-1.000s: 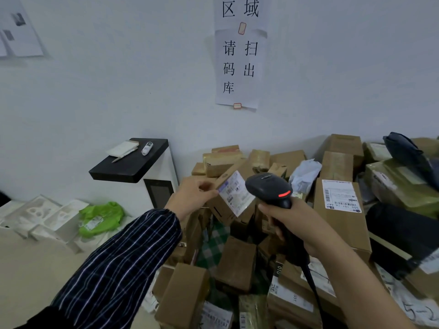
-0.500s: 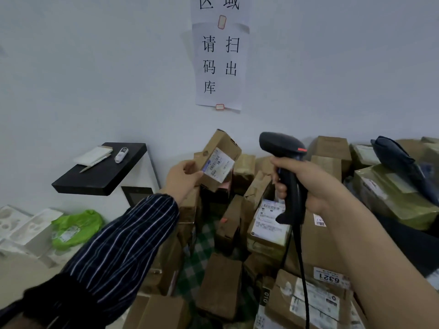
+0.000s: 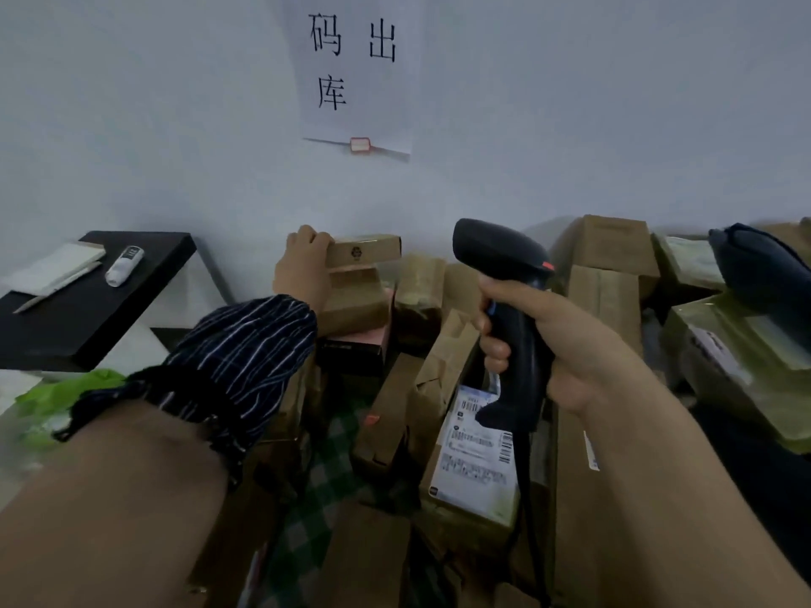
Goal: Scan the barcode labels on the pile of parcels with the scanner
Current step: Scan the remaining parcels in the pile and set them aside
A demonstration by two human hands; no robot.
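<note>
left hand (image 3: pixel 303 274) tight on a flat cardboard box (image 3: pixel 368 250), right hand (image 3: pixel 570 340) round the black scanner (image 3: pixel 500 252) (pistol-shaped)

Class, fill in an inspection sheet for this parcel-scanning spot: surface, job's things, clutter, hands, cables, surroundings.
Surface: checked cloth shows under the parcels.
Job's things: scanner upright; box atop the pile by the wall; labelled parcel, label showing, below the scanner.
Clutter: green bag; black stand bearing notepad and pen.
Hands: left hand grips the box's end; right hand grips the scanner's handle.
Cables: scanner cable hangs down over the parcels.
Surroundings: white wall, paper sign.
</note>
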